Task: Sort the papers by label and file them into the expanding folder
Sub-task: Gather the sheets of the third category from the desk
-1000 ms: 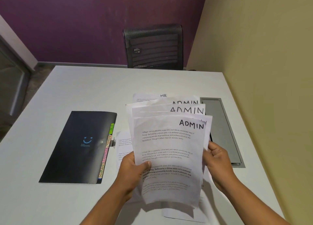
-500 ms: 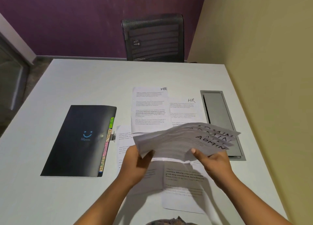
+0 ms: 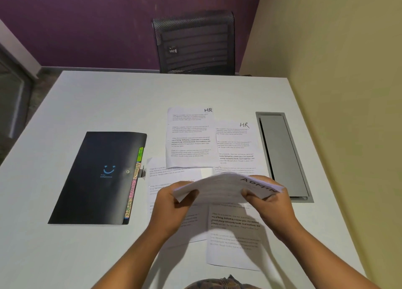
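since 1 second back, the admin stack [image 3: 219, 186] has been tipped from upright to nearly flat, and its fanned sheets have been gathered into 1 bundle. it is held just above the tabletop [image 3: 108, 104], over the loose sheets [image 3: 235, 234] spread at 6 o'clock, whose labels cannot be read. the left grip [image 3: 171, 204] is clamped on the stack's 9 o'clock end, and the right grip [image 3: 269, 204] is clamped on its 3 o'clock end, just beside the handwritten label.

the expanding folder [image 3: 95, 180] lies flat and closed at 9 o'clock of the grips, well apart from them, with its coloured tabs [image 3: 133, 184] lined along the edge nearest the papers. 2 hr sheets [image 3: 189, 136] are laid side by side at 12 o'clock.

the folder is judged to need opening first, so 1 grip would have to be freed. held at 1 end only, the thin stack could sag and fan, and sheets could be dropped among the unsorted ones and mixed. the tabs are narrow and closely packed, so the wrong pocket could be entered. uneven edges could be caught on a pocket lip and creased.
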`<state>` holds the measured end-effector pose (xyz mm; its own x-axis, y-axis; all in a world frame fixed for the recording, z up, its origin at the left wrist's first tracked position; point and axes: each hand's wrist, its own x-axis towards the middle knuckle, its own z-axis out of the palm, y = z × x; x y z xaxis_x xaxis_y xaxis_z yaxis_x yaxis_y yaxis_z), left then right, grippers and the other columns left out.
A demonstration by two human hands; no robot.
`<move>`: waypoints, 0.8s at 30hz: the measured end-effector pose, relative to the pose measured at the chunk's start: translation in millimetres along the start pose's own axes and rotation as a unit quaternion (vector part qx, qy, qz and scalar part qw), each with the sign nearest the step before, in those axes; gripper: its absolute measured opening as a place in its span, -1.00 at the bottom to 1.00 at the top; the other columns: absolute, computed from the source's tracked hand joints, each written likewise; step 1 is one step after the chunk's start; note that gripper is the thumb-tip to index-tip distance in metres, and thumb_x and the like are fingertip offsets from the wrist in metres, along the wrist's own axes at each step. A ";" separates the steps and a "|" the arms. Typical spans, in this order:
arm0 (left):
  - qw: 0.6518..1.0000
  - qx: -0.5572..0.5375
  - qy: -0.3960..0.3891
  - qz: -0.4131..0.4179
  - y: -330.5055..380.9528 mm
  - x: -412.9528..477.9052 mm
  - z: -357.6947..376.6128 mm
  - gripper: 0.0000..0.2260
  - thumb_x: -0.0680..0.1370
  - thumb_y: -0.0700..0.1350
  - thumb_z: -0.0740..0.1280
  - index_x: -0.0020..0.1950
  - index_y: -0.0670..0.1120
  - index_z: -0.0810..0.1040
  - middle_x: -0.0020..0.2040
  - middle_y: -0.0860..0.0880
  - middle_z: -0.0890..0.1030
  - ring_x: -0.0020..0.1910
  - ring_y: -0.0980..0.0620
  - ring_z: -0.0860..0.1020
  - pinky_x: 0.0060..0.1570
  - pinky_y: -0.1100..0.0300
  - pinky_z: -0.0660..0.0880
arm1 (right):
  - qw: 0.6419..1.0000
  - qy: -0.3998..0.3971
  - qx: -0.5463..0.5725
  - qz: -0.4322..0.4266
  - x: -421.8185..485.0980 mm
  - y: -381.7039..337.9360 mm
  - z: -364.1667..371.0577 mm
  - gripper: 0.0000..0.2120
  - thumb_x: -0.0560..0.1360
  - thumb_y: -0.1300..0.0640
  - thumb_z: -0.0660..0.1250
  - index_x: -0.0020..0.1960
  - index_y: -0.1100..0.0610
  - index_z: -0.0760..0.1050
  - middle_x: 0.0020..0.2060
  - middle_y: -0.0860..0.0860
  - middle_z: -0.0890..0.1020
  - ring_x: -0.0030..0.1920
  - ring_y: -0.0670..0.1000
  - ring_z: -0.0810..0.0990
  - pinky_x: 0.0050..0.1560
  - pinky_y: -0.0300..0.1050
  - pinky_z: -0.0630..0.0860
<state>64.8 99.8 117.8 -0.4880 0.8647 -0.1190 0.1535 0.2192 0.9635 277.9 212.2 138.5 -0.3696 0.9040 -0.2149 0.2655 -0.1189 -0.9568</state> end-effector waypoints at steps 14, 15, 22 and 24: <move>0.992 -0.021 0.014 -0.125 -43.7 8.2 7.4 -0.83 0.46 -0.08 0.52 0.01 -0.02 0.62 -0.11 0.03 0.66 -0.15 0.20 0.61 -0.08 0.28 0.58 | 0.977 -0.046 -0.194 0.076 20.9 30.0 24.7 -0.68 0.56 0.20 0.37 0.30 0.14 0.50 0.02 -0.01 0.62 -0.03 0.01 0.61 -0.06 -0.21 0.48; 0.992 -0.025 0.016 -0.125 -40.2 8.3 2.1 -0.78 0.47 -0.10 0.51 0.10 -0.04 0.63 -0.07 0.07 0.67 -0.11 0.26 0.61 -0.10 0.38 0.56 | 0.978 -0.035 -0.194 0.069 20.1 26.4 25.3 -0.71 0.57 0.19 0.35 0.28 0.16 0.54 -0.02 -0.02 0.63 -0.12 -0.07 0.59 -0.16 -0.26 0.46; 0.993 -0.047 0.043 -0.101 -23.6 1.4 -45.8 -0.79 0.48 -0.13 0.50 0.10 -0.02 0.68 -0.10 0.18 0.70 -0.10 0.25 0.67 -0.18 0.44 0.53 | 0.992 0.006 -0.122 0.020 8.2 20.5 53.8 -0.70 0.53 0.01 0.37 -0.16 0.25 0.62 -0.33 0.23 0.68 -0.29 0.26 0.65 -0.26 0.01 0.55; 0.992 -0.045 0.035 -0.114 -28.3 0.9 -61.0 -0.84 0.47 -0.11 0.51 0.03 0.04 0.69 -0.16 0.19 0.71 -0.20 0.28 0.66 -0.23 0.40 0.53 | 0.994 0.020 -0.110 0.017 5.9 17.2 67.2 -0.75 0.55 0.06 0.37 -0.17 0.23 0.62 -0.36 0.12 0.70 -0.28 0.22 0.67 -0.22 0.05 0.57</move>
<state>7.7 66.8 105.1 -0.5595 0.7632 -0.3233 -0.0432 0.3626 0.9309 220.5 187.9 107.7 -0.3226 0.9170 -0.2346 0.4673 -0.0613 -0.8820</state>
